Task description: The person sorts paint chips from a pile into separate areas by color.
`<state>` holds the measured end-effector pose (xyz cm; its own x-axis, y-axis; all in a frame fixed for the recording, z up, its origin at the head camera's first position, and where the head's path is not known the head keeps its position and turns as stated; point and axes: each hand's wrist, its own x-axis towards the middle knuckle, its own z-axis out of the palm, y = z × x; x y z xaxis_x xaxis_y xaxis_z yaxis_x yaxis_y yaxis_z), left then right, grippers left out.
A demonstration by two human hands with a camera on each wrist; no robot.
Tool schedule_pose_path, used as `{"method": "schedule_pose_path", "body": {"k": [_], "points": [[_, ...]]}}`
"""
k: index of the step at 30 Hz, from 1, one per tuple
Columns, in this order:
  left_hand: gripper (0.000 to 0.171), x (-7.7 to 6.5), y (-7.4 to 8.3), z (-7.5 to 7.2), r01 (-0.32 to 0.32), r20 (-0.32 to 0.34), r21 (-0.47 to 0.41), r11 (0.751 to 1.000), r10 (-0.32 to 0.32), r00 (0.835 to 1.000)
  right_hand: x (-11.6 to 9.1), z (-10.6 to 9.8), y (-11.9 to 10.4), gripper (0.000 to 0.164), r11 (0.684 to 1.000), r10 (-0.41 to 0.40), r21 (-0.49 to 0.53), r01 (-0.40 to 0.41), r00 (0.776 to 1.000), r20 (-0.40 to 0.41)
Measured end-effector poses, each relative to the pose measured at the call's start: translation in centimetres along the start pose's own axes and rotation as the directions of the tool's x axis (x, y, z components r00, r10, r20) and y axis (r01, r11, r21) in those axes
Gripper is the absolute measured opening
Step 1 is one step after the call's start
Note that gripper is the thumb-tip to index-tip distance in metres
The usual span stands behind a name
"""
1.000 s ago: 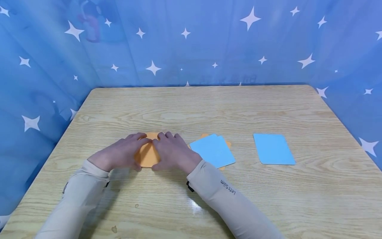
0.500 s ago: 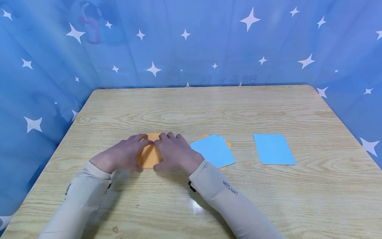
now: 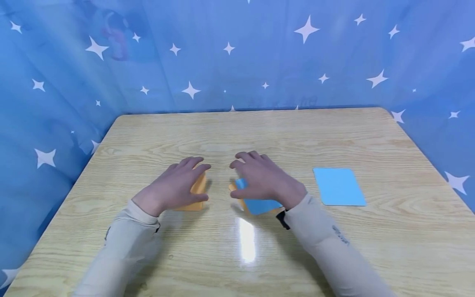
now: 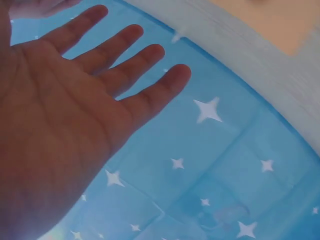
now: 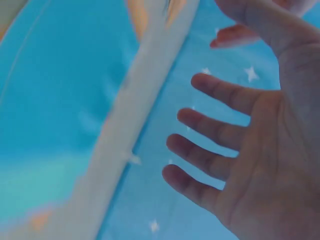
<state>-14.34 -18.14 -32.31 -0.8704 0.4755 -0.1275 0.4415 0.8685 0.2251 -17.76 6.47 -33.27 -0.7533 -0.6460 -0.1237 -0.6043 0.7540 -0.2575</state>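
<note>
In the head view my left hand [image 3: 172, 185] hovers over an orange square sheet [image 3: 198, 192], hiding its left part. Its fingers look extended and hold nothing in the left wrist view. My right hand [image 3: 265, 179] is above the middle pile, fingers spread and lightly bent, nothing between them. In that pile blue sheets [image 3: 259, 206] lie over orange ones [image 3: 235, 189], much of them covered by the hand. A separate blue sheet [image 3: 339, 186] lies flat to the right.
The sheets lie on a light wood-grain table [image 3: 245, 132]. Behind and beside it hangs a blue curtain [image 3: 222, 66] with white stars. Light glares off the table [image 3: 246, 239] in front of the pile.
Both hands have lifted off the left orange sheet and moved apart. The right one travelled right to above the middle pile; the left one stays near the orange sheet.
</note>
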Motion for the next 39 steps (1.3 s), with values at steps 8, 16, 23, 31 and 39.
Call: {"method": "schedule_pose_path", "body": {"k": [8, 16, 23, 31, 39], "points": [[0.077, 2.8, 3.9, 0.1, -0.06, 0.029, 0.03, 0.998, 0.059, 0.998, -4.0, -1.5, 3.3, 0.075, 0.997, 0.028, 0.066, -0.026, 0.999, -0.031], [0.079, 4.8, 7.0, 0.2, -0.073, 0.057, 0.036, 0.997, 0.071, 0.996, -6.1, -2.0, 5.3, 0.092, 0.993, 0.071, 0.091, -0.07, 0.997, 0.0], [0.087, 5.7, 8.4, 1.3, -0.046, 0.119, 0.059, 0.997, 0.038, 0.992, -6.8, -1.9, 6.6, 0.099, 0.988, 0.08, 0.127, -0.085, 0.996, 0.041], [0.091, 5.8, 9.7, 3.5, -0.05, 0.109, 0.128, 0.991, 0.036, 0.993, -6.2, -0.5, 6.8, 0.106, 0.99, 0.045, 0.129, -0.055, 0.996, 0.081], [0.091, 5.9, 10.3, 4.7, -0.06, 0.137, 0.161, 0.985, 0.038, 0.99, -5.4, 1.0, 6.8, 0.102, 0.992, -0.005, 0.123, -0.009, 0.994, 0.114]]}}
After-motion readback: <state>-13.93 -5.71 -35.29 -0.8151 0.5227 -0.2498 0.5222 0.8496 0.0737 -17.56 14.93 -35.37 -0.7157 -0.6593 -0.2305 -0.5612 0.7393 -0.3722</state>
